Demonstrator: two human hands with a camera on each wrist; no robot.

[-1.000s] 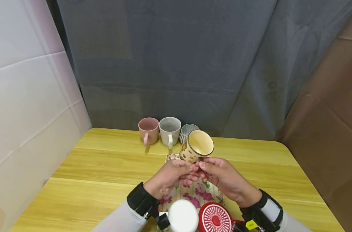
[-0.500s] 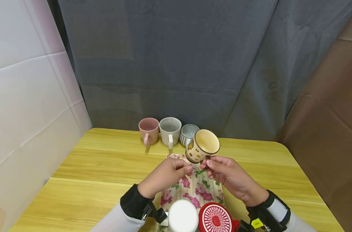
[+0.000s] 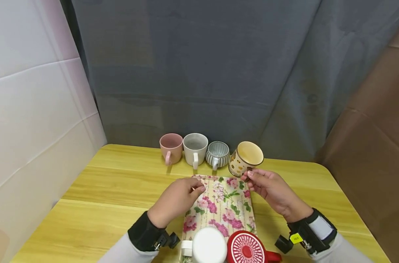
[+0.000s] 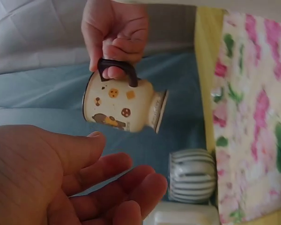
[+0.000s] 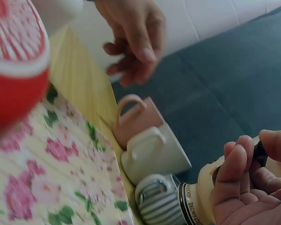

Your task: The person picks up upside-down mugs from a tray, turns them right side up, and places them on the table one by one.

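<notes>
My right hand holds a cream cup with brown rim and small printed pictures by its dark handle, tilted in the air just right of the row of cups. The wrist views show the same cup with fingers curled through the handle. My left hand hovers with relaxed fingers over the left edge of a floral cloth, holding nothing.
A pink mug, a white mug and a grey striped cup stand in a row at the back of the yellow wooden table. A white mug and a red patterned mug sit near me. Grey curtain behind.
My right hand carried the cream cup right and away, beside the striped cup. My left hand let go of it and drew back over the cloth.
</notes>
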